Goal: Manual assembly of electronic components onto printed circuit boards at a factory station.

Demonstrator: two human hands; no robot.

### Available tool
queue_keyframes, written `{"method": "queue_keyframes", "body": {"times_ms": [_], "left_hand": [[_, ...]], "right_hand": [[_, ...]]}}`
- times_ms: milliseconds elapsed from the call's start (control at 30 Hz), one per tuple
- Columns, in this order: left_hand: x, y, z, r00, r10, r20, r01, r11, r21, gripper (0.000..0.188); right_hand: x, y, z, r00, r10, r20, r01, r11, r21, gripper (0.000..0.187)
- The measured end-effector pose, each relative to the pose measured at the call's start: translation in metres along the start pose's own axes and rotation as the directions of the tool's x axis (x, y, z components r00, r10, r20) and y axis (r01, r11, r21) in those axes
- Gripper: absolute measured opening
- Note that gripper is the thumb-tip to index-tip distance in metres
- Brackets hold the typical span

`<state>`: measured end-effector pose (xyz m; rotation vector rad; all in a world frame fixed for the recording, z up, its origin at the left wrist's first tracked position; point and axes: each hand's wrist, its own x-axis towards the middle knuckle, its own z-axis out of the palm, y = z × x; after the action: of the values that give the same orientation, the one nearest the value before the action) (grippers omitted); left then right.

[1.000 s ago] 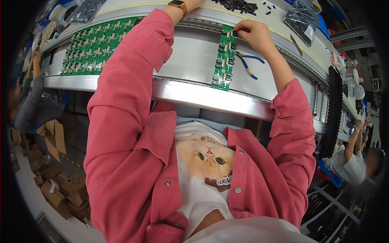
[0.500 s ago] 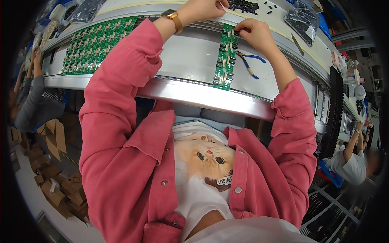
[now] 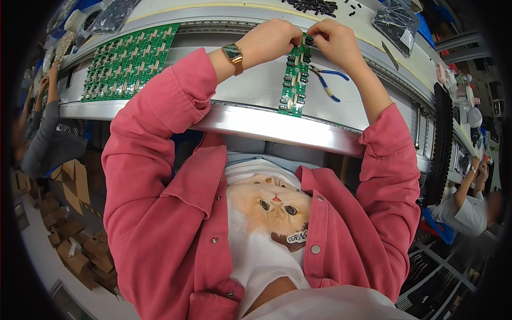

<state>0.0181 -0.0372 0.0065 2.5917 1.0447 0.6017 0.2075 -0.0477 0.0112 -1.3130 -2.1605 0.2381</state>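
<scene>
A narrow green circuit board strip lies lengthwise on the silver work rail, with black parts along both edges and pale parts down its middle. My left hand is closed at the strip's far left edge; its fingertips are pressed together, and whatever they pinch is too small to tell. Opposite, my right hand grips the strip's far right corner between thumb and fingers, beside a black part. Blue-handled pliers rest to the strip's right, below my right hand.
A large panel of populated green boards sits on the left of the rail. Beyond the rail are a pile of small black parts, a plastic bag and a flat metal strip. Other people work at far left and far right.
My left hand has come down and toward me from beside the pile of black parts to the far end of the board strip. My right hand stays at that end.
</scene>
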Motion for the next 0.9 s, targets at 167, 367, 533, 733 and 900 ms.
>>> {"method": "queue_keyframes", "body": {"times_ms": [167, 367, 533, 733, 900], "left_hand": [[-0.001, 0.002, 0.002, 0.999, 0.034, -0.021, -0.032, 0.997, 0.072, 0.009], [-0.003, 0.002, 0.002, 0.999, 0.042, -0.026, -0.038, 0.992, 0.124, 0.009], [-0.004, 0.002, 0.001, 0.997, 0.059, -0.044, -0.052, 0.986, 0.157, 0.009], [-0.007, 0.005, -0.001, 0.996, 0.068, -0.055, -0.059, 0.986, 0.153, 0.008], [-0.008, 0.008, 0.001, 0.996, 0.064, -0.067, -0.054, 0.987, 0.150, 0.008]], "right_hand": [[-0.003, -0.004, -0.002, 1.000, 0.006, -0.003, -0.006, 1.000, 0.008, 0.015], [-0.005, -0.007, -0.003, 1.000, 0.016, 0.006, -0.016, 1.000, 0.023, 0.015], [-0.007, -0.009, -0.005, 1.000, 0.016, 0.007, -0.016, 0.999, 0.038, 0.015], [-0.012, -0.014, -0.009, 1.000, 0.015, 0.001, -0.015, 0.999, 0.043, 0.014], [-0.016, -0.017, -0.010, 0.999, 0.046, 0.002, -0.047, 0.997, 0.059, 0.015]]}}
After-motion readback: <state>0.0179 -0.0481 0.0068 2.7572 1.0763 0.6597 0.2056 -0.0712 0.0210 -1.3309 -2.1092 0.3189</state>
